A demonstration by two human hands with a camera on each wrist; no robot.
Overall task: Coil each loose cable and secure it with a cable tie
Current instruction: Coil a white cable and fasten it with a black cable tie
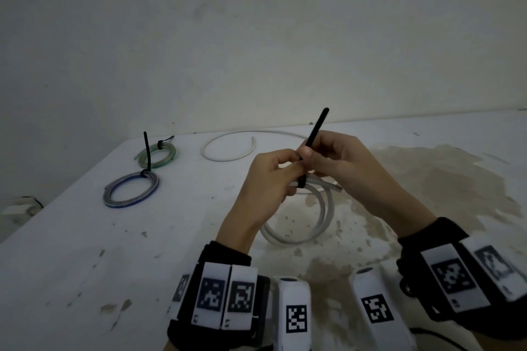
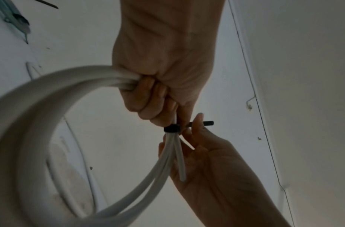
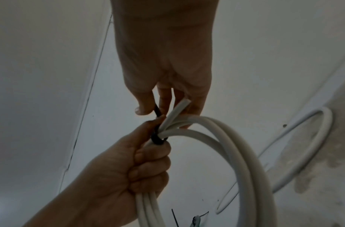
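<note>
A coiled white cable (image 1: 319,225) (image 2: 31,122) (image 3: 245,153) hangs above the table between my hands. My left hand (image 1: 268,174) (image 2: 154,95) (image 3: 140,165) grips the bundled strands in a fist. A black cable tie (image 1: 315,134) (image 2: 172,128) (image 3: 157,138) is looped round the bundle just beyond that fist. My right hand (image 1: 330,154) (image 3: 158,101) (image 2: 196,138) pinches the tie's free tail, which sticks up and away from me. One cut cable end (image 2: 181,169) (image 3: 179,109) pokes out past the tie.
On the white table (image 1: 85,265), at the far left, lie a green coil (image 1: 158,152) and a blue-grey coil (image 1: 131,189), each bound with a black tie. A loose white cable (image 1: 228,148) curves at the back. Brown stains mark the right side.
</note>
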